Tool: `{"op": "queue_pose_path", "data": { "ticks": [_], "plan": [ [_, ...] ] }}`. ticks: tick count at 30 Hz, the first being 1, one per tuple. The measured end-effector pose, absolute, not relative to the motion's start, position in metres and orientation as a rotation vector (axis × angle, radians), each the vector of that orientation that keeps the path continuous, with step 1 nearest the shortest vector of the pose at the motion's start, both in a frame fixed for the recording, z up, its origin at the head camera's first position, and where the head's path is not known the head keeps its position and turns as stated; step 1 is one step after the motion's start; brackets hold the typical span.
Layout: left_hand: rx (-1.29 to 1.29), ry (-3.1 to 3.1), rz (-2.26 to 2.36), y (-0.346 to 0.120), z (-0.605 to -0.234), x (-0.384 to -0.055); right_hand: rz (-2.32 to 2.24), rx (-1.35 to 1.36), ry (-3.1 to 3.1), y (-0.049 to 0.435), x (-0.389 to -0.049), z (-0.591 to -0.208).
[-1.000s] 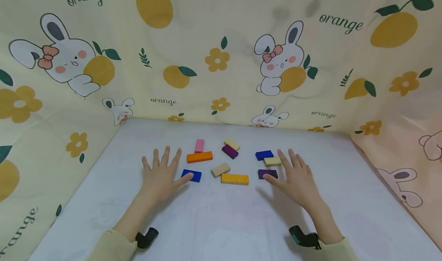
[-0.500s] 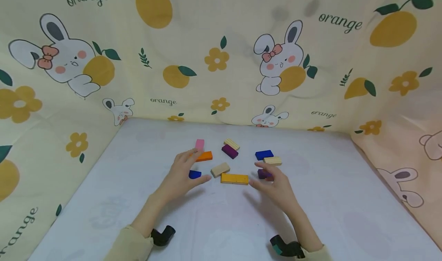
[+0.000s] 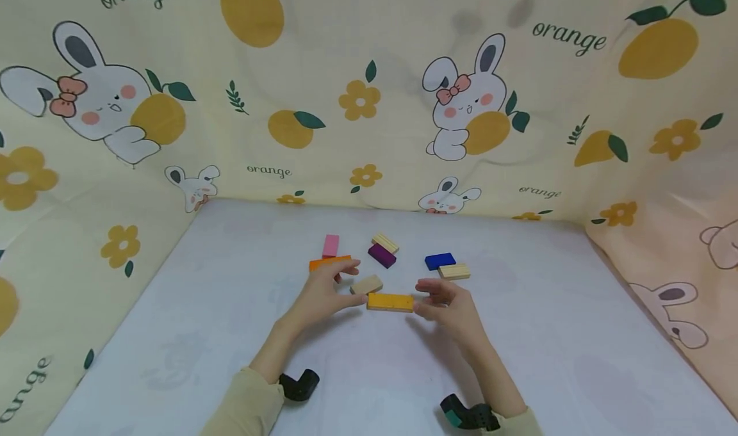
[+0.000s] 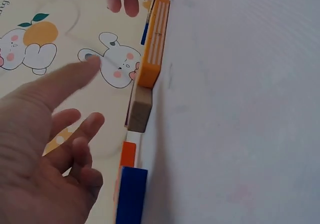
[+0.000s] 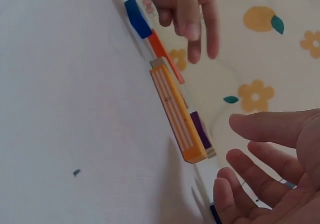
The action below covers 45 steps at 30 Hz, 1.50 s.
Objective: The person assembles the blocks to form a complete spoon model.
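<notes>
A yellow-orange block (image 3: 389, 303) lies across the middle of the white table, its grooved side showing in the right wrist view. Off its left end hovers my left hand (image 3: 321, 295), fingers loosely bent and thumb extended. My right hand (image 3: 454, 309) is by the opposite end with bent fingers and a gap to the thumb. Both wrist views show the hands apart from the block, holding nothing. Touching the yellow block from behind is a plain wooden block (image 3: 366, 285). My left hand covers a blue block (image 4: 131, 194) in the head view and partly an orange block (image 3: 330, 261).
Behind are a pink block (image 3: 331, 245), a purple block (image 3: 382, 255) against a pale wooden one (image 3: 385, 242), and, to the right, a blue block (image 3: 440, 261) beside another pale block (image 3: 454, 271). A printed cloth (image 3: 323, 58) walls the table's back and sides.
Both hands have come inward from the sides toward the yellow block's ends. Their spread fingers have bent. The blocks appear to lie where they were; the head view has shifted slightly.
</notes>
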<state>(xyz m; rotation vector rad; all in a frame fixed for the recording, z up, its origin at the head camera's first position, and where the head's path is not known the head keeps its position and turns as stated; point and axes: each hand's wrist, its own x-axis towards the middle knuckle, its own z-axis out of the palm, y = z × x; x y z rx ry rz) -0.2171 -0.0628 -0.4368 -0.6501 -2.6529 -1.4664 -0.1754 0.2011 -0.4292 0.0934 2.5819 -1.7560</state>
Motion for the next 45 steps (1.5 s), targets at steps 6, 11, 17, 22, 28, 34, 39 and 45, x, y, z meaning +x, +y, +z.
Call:
{"op": "queue_pose_path", "data": {
  "ticks": [6,11,17,22,28,34,39,45],
  "plan": [
    [-0.534,-2.702,-1.508,-0.060,-0.442,-0.218,-1.823,0.209,2.455,0.198,-0.178,-0.429],
    [-0.518,-2.688,-1.552,-0.060,-0.446,-0.218,-1.822,0.251,2.419,0.196,-0.183,-0.430],
    [-0.494,-2.691,-1.559,-0.058,-0.449,-0.221,-1.794,0.243,2.434,0.194,-0.185,-0.431],
    [-0.466,-2.700,-1.512,-0.057,-0.451,-0.222,-1.754,0.272,2.462,0.192,-0.184,-0.430],
    [-0.415,-2.713,-1.463,-0.056,-0.450,-0.221,-1.740,0.306,2.478,0.189,-0.186,-0.432],
    [-0.414,-2.743,-1.426,-0.054,-0.445,-0.221,-1.736,0.323,2.503,0.188,-0.186,-0.433],
    [-0.413,-2.747,-1.423,-0.054,-0.445,-0.221,-1.698,0.329,2.548,0.187,-0.185,-0.434],
    [-0.426,-2.747,-1.385,-0.054,-0.446,-0.222,-1.627,0.339,2.604,0.186,-0.181,-0.433]
  ]
}}
